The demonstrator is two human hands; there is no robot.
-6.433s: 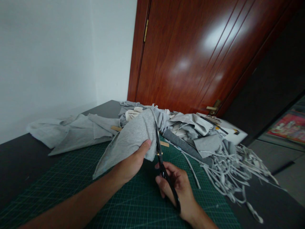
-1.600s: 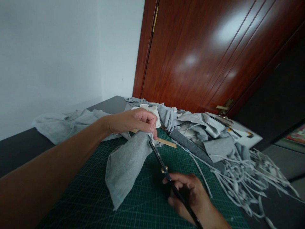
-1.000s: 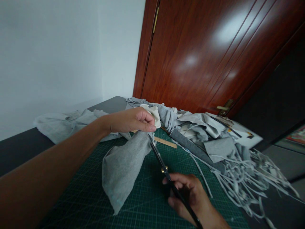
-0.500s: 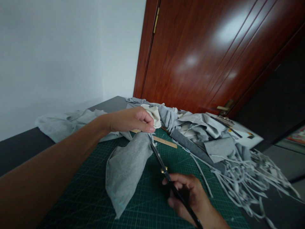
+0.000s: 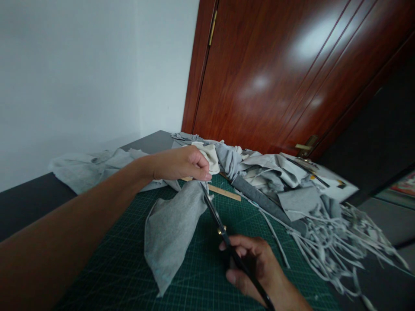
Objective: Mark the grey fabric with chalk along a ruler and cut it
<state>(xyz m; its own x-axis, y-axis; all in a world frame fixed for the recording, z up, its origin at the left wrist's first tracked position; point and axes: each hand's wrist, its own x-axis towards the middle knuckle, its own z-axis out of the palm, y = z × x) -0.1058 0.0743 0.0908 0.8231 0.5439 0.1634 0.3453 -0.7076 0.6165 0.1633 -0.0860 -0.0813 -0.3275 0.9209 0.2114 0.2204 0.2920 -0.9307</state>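
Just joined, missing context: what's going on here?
A person's left hand pinches the upper end of a grey fabric piece over a green gridded mat. The right hand holds black scissors, blade tips at the fabric just below the left hand. A flat wooden strip lies behind; grey cloth and thin strips are heaped to the right.
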